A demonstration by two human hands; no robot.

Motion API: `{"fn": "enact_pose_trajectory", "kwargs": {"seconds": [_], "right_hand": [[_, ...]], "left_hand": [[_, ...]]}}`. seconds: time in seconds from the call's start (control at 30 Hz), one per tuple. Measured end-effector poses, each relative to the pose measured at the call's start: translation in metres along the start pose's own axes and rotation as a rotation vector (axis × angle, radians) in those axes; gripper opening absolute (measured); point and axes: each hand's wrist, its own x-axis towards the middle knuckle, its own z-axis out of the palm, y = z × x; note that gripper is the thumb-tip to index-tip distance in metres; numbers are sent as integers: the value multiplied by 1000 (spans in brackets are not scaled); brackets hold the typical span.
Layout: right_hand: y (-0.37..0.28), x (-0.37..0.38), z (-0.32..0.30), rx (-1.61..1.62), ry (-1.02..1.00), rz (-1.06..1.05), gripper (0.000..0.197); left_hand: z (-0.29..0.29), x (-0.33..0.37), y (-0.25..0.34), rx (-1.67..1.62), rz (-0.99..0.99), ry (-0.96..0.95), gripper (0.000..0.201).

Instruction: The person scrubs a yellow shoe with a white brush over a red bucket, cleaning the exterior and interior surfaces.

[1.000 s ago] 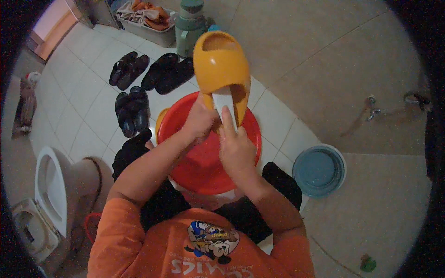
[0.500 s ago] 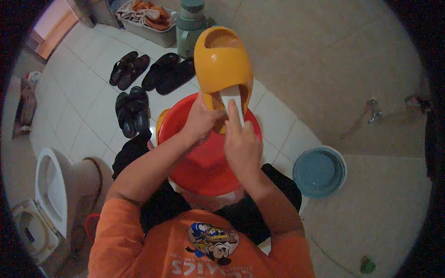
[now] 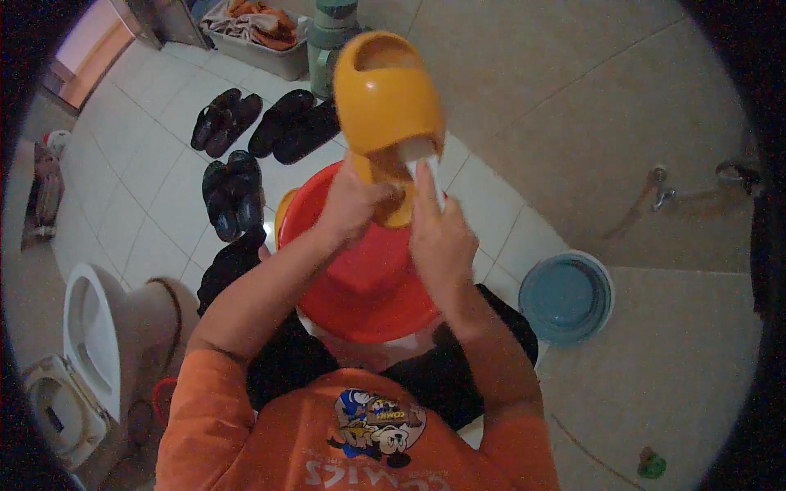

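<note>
Held the yellow slipper [image 3: 386,98], tilted, above the far side of the red basin [image 3: 360,295], with the left grip [image 3: 360,204] closed on its near end. Wrapped the right grip [image 3: 444,245] round a white tool [image 3: 419,150], reaching into the slipper's opening. Judged partway at most, with no sign of finishing. Saw another yellow thing [image 3: 283,204], mostly hidden, just beside the basin; could not tell its state. Could not make out any water in the basin; saw greyish-blue, perhaps water, in the bucket [image 3: 607,282] rightward, and heaped cloths [image 3: 258,24] in the far crate [image 3: 274,65].
</note>
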Motion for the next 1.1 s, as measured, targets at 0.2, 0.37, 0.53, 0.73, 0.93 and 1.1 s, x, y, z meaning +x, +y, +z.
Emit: {"fn": "enact_pose_trajectory", "kwargs": {"seconds": [0.2,0.37,0.53,0.73,0.93,1.1], "right_hand": [[11,13,7,-24,96,-10,46],[-4,-27,4,8,-141,-123,49],[14,13,16,-69,74,-44,46],[-2,-4,7,-48,-125,1,50],[2,-4,11,-19,-119,-27,45],[17,22,4,218,81,4,40]], "left_hand": [[12,-5,-2,56,-109,-9,63],[-9,9,19,-130,-9,143,60],[9,-4,5,31,-18,51,63],[-3,5,5,37,-68,155,62],[-1,4,16,136,-26,126,60],[12,-9,-1,-16,-113,-70,69]]}}
